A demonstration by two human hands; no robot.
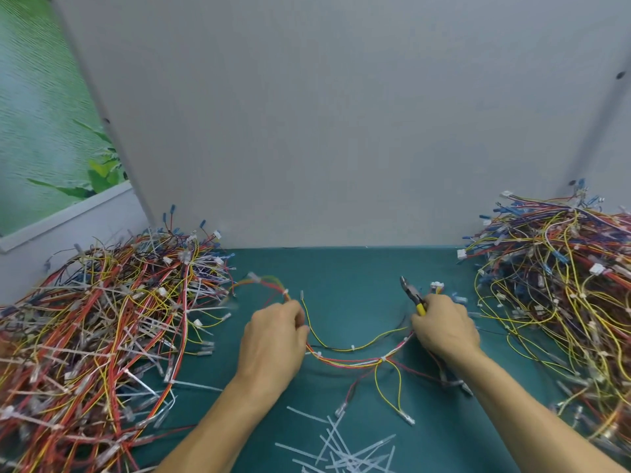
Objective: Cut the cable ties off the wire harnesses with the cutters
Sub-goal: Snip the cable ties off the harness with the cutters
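One wire harness point(355, 359) of red, yellow and black wires sags between my two hands over the green mat. My left hand point(275, 339) grips its left part, with the wires running up past a white cable tie point(285, 291). My right hand point(444, 327) holds the harness's right end together with the yellow-handled cutters point(413, 295), whose metal jaws point up and away from the wires. Small white ties point(383, 359) still bind the harness at its middle.
A big heap of tied harnesses point(95, 329) fills the left side. Another heap point(560, 285) lies at the right. Several cut white tie tails point(341, 445) lie on the mat point(345, 268) near the front edge. A grey partition stands behind.
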